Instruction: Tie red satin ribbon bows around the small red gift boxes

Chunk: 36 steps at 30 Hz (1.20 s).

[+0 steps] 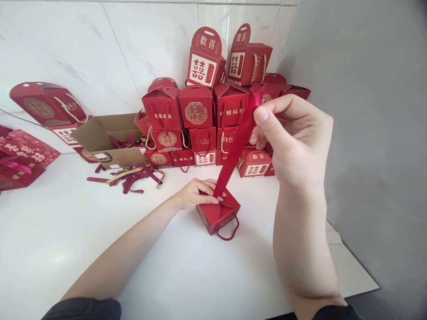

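Observation:
A red satin ribbon (235,155) runs taut and slanting up from the top of a small red gift box (230,199). Its upper end is pinched between the thumb and forefinger of my right hand (293,129), raised well above the table. My left hand (195,193) grips the top of the box, thumb and fingers on either side of the ribbon's lower end. The box sits on the white table with its folded top flaps closed, and a dark red cord handle hangs from its near side. How the ribbon joins the box is hidden by my fingers.
Stacked red gift boxes (196,106) stand along the tiled wall. An open cardboard carton (123,158) holds dark red straps, with more straps (133,178) beside it. Further red boxes (20,169) are at the left. A grey surface (373,155) rises at the right.

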Each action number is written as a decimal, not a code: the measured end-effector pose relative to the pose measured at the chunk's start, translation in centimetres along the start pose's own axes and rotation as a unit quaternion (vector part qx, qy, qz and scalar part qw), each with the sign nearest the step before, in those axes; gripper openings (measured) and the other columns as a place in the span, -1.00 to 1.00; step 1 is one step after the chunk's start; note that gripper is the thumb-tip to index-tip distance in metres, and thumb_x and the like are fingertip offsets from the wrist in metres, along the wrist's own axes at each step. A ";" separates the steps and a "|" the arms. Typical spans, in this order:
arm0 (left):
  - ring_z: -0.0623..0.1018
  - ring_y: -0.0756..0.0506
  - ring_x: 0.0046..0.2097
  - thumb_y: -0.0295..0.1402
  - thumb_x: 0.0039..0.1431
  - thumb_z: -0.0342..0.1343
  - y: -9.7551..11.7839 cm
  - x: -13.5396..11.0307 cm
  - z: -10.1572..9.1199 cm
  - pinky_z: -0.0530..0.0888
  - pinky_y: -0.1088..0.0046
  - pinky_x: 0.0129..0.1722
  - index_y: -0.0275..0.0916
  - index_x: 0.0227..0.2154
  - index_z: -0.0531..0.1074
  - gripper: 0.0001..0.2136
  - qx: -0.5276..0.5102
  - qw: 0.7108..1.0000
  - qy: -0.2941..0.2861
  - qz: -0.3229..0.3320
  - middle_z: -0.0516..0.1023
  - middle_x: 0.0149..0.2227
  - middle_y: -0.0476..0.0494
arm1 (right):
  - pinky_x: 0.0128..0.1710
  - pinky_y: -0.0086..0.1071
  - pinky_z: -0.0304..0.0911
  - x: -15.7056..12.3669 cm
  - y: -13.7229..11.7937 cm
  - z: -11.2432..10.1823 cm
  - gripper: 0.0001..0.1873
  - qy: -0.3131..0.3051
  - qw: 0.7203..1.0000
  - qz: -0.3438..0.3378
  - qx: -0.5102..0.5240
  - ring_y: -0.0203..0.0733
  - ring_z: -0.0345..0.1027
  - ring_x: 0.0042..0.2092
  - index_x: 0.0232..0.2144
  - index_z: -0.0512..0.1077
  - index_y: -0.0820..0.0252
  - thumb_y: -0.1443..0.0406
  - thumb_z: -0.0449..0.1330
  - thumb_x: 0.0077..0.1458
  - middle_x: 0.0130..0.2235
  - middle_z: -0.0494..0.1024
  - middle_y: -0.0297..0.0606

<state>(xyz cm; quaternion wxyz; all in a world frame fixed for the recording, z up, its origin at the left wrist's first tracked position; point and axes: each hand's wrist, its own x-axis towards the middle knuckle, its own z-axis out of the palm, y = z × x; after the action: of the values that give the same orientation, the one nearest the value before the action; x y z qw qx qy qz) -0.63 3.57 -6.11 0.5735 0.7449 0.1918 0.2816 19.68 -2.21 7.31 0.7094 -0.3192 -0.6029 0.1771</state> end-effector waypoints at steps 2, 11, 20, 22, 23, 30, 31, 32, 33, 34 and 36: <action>0.50 -0.20 0.02 -0.38 -0.06 0.35 0.0 0.0 0.4 0.39 0.20 0.08 -0.24 -0.38 0.64 -0.86 0.000 1.000 -0.005 -0.003 0.64 -0.21 -0.27 | -0.58 -0.48 0.14 0.0 0.5 0.2 -0.85 0.007 1.000 0.002 0.005 -0.42 0.32 -0.55 -0.46 0.45 0.10 0.24 0.22 0.16 -0.57 0.37 -0.48; 0.53 -0.19 0.00 -0.28 0.06 0.27 -0.5 -0.1 0.5 0.38 0.19 0.11 -0.27 -0.39 0.63 -0.84 -0.059 0.997 0.027 -0.031 0.63 -0.18 -0.27 | -0.47 -0.43 0.39 0.1 3.4 2.5 -0.77 0.080 0.993 0.027 0.080 -0.34 0.40 -0.48 -0.37 0.42 0.07 0.07 0.22 0.13 -0.53 0.39 -0.46; 0.53 -0.16 -0.04 -0.34 -0.01 0.33 -0.5 0.2 1.1 0.43 0.26 0.05 -0.26 -0.35 0.65 -0.85 -0.020 1.000 0.000 -0.017 0.65 -0.25 -0.26 | -0.28 -0.38 0.43 -0.5 4.6 4.1 -0.78 0.091 0.990 0.047 0.101 -0.30 0.48 -0.32 -0.30 0.39 0.04 0.05 0.17 0.16 -0.39 0.47 -0.40; 0.54 -0.14 -0.10 -0.34 -0.01 0.33 -0.5 0.2 1.1 0.44 0.28 0.03 -0.27 -0.35 0.65 -0.85 -0.001 1.000 0.001 -0.005 0.65 -0.27 -0.27 | -0.22 -0.38 0.41 -0.8 7.2 4.2 -0.75 0.048 0.988 0.096 0.112 -0.29 0.49 -0.23 -0.29 0.39 0.05 0.04 0.16 0.15 -0.26 0.51 -0.36; 0.54 -0.14 -0.10 -0.33 -0.01 0.33 -0.5 0.3 1.1 0.44 0.28 0.03 -0.27 -0.36 0.65 -0.84 0.008 1.000 0.002 0.000 0.65 -0.28 -0.27 | -0.21 -0.37 0.40 -1.2 8.4 3.9 -0.73 0.007 0.984 0.144 0.104 -0.27 0.48 -0.20 -0.28 0.40 0.06 0.02 0.15 0.14 -0.20 0.51 -0.33; 0.56 -0.14 -0.16 -0.27 -0.01 0.33 -0.9 0.3 0.8 0.47 0.32 -0.06 -0.25 -0.36 0.65 -0.81 0.034 0.999 0.003 -0.002 0.65 -0.29 -0.27 | -0.29 -0.29 0.24 -6.9 10.4 -1.5 -0.53 -0.179 0.939 0.258 -0.139 -0.20 0.33 -0.40 -0.58 0.41 0.14 0.01 0.02 0.21 -0.50 0.45 -0.31; 0.56 -0.14 -0.15 -0.27 -0.01 0.33 -1.0 0.3 0.8 0.47 0.32 -0.06 -0.25 -0.35 0.65 -0.82 0.033 0.999 0.002 -0.005 0.64 -0.29 -0.27 | -0.26 -0.27 0.23 -7.8 10.0 -2.2 -0.55 -0.184 0.936 0.260 -0.149 -0.18 0.34 -0.38 -0.58 0.43 0.14 0.03 0.04 0.21 -0.48 0.46 -0.30; 0.56 -0.14 -0.15 -0.28 0.00 0.33 -1.0 0.3 0.7 0.47 0.31 -0.06 -0.25 -0.34 0.65 -0.82 0.032 0.999 0.003 -0.006 0.64 -0.28 -0.27 | -0.20 -0.26 0.23 -8.6 9.5 -2.6 -0.59 -0.185 0.937 0.256 -0.146 -0.15 0.37 -0.31 -0.55 0.47 0.13 0.06 0.06 0.20 -0.42 0.49 -0.27; 0.55 -0.14 -0.14 -0.28 0.00 0.32 -1.0 0.3 0.7 0.47 0.30 -0.06 -0.26 -0.34 0.65 -0.82 0.034 0.999 0.002 -0.005 0.64 -0.28 -0.27 | -0.12 -0.24 0.22 -9.3 9.1 -2.9 -0.65 -0.186 0.940 0.255 -0.130 -0.12 0.39 -0.21 -0.48 0.51 0.12 0.09 0.07 0.20 -0.32 0.53 -0.25; 0.55 -0.15 -0.13 -0.28 0.00 0.32 -1.0 0.3 0.7 0.47 0.29 -0.04 -0.26 -0.34 0.65 -0.82 0.036 0.999 0.001 -0.003 0.64 -0.28 -0.27 | -0.05 -0.23 0.21 -9.9 8.7 -2.9 -0.71 -0.190 0.941 0.257 -0.107 -0.09 0.39 -0.10 -0.41 0.54 0.10 0.13 0.09 0.19 -0.19 0.53 -0.22; 0.56 -0.16 -0.12 -0.28 0.00 0.32 -0.9 0.4 0.7 0.46 0.27 -0.03 -0.27 -0.36 0.65 -0.82 0.040 0.999 0.000 -0.001 0.64 -0.29 -0.27 | 0.06 -0.21 0.16 -10.8 8.2 -2.6 -0.79 -0.206 0.940 0.265 -0.062 -0.06 0.32 0.08 -0.27 0.55 0.04 0.20 0.12 0.16 0.01 0.46 -0.21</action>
<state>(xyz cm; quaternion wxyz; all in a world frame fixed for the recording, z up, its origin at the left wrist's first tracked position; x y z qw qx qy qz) 0.16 3.47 -7.03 0.5436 0.7671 0.2040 0.2729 21.02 -3.70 -6.32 0.4761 -0.4667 -0.6395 0.3829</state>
